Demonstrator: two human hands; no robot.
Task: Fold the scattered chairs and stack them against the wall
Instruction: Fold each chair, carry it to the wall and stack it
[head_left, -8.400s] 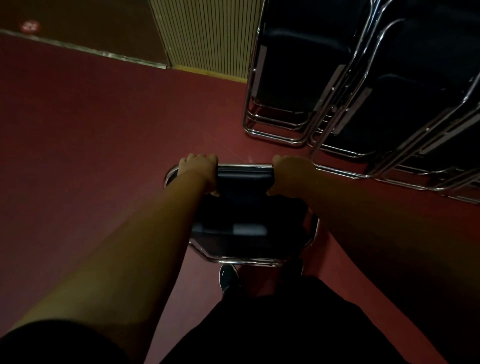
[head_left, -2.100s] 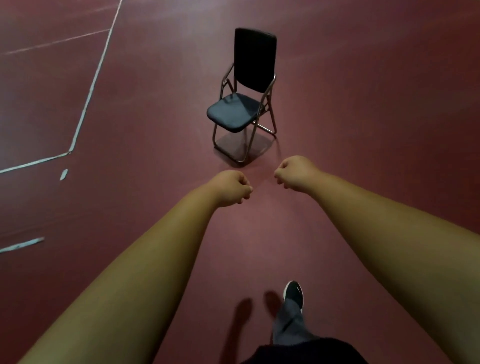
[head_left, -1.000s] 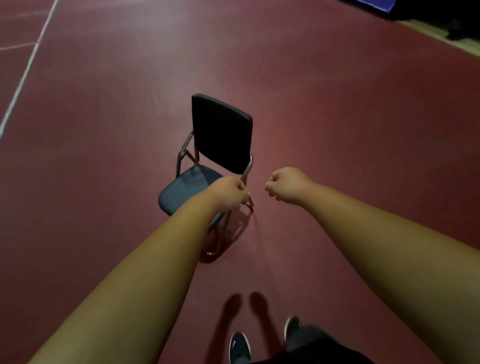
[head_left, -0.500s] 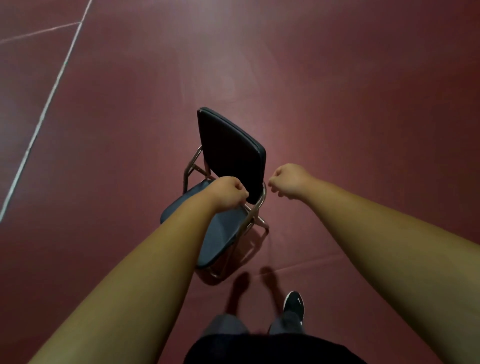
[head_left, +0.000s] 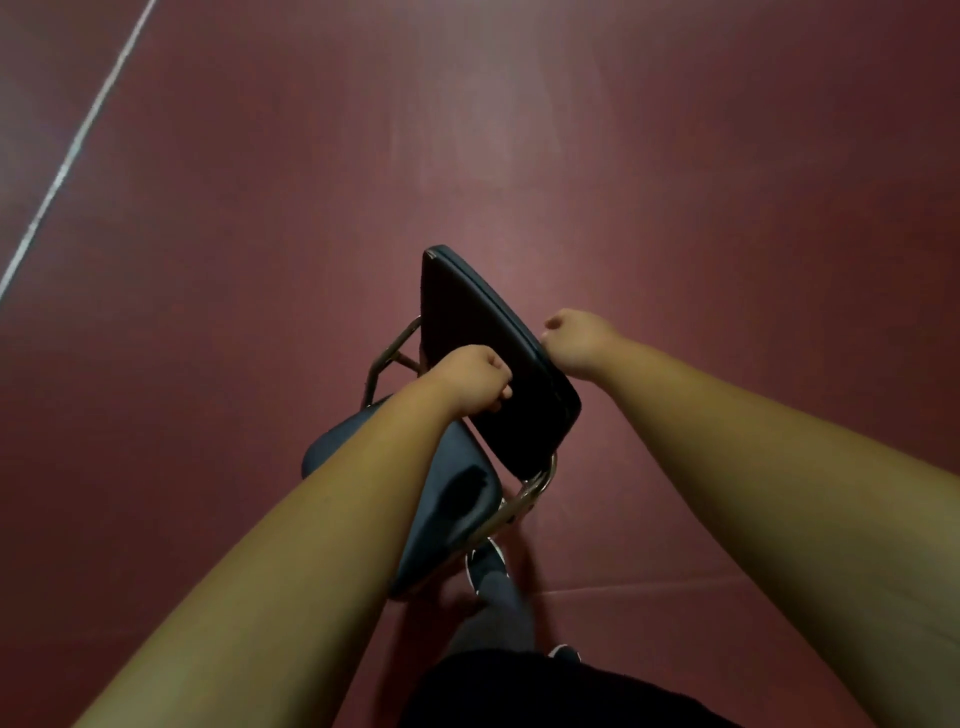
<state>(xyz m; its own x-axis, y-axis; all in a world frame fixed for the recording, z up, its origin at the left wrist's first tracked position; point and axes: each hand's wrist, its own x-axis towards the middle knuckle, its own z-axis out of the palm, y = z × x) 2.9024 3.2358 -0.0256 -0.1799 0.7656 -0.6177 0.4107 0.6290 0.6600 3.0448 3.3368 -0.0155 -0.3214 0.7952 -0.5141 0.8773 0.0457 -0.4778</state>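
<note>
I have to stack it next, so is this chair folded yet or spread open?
Spread, not folded: the seat juts out flat from the backrest instead of lying against it.

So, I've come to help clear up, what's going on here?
A person stands over a black folding chair on the red floor. The left hand is a fist in front of the backrest, holding nothing visible; the right hand is at its top edge, grip unclear. The seat is down, so it's not yet folded.
</note>
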